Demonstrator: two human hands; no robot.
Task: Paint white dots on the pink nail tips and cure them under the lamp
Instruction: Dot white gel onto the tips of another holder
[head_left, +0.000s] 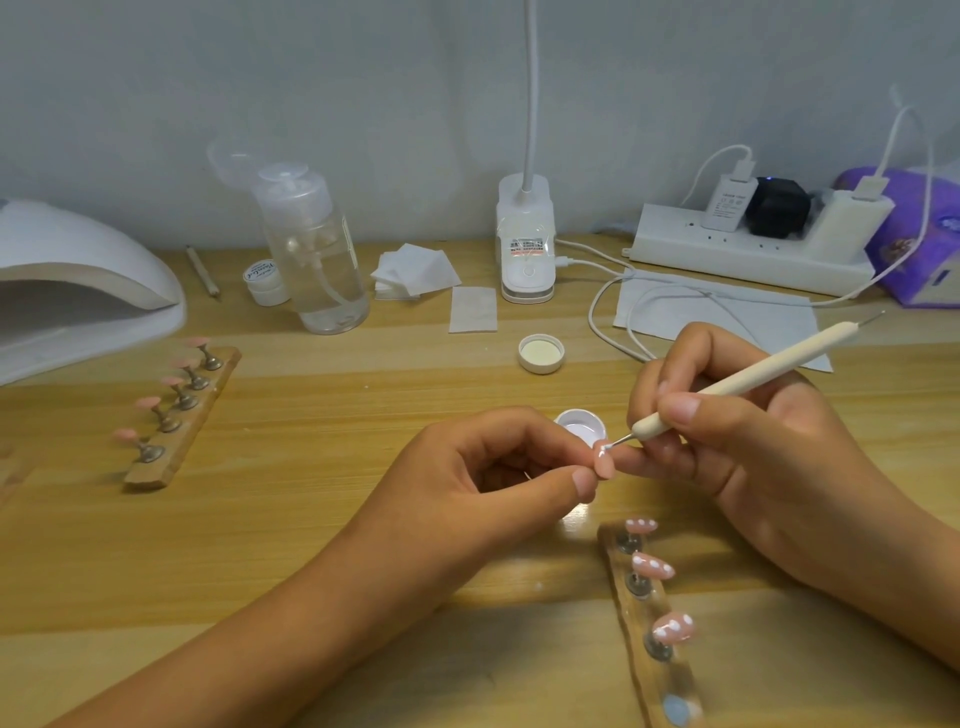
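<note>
Held nail tip (759, 461): pinched between thumb and forefinger of the left grip (467, 483), with wet white paint at its upper end.
Dotting tool (727, 387): clamped pen-fashion in the right grip (737, 431), its metal point touching the held nail tip.
Grip state: both are closed, the left on the tip and the right on the tool.
Done: three dotted tips (653, 566) stand on the near strip (670, 680), just on the person's side of the right grip.
In hand: a fourth tip appears to be getting its dots.
Left to do: five plain tips (175, 382) on the far strip (150, 470), well left of the left grip, show no dots. Curing looks not yet started, as nothing shows under the curing lamp (78, 291) farther left.
White paint pot (581, 425): open, just beyond the left grip's fingertips.
</note>
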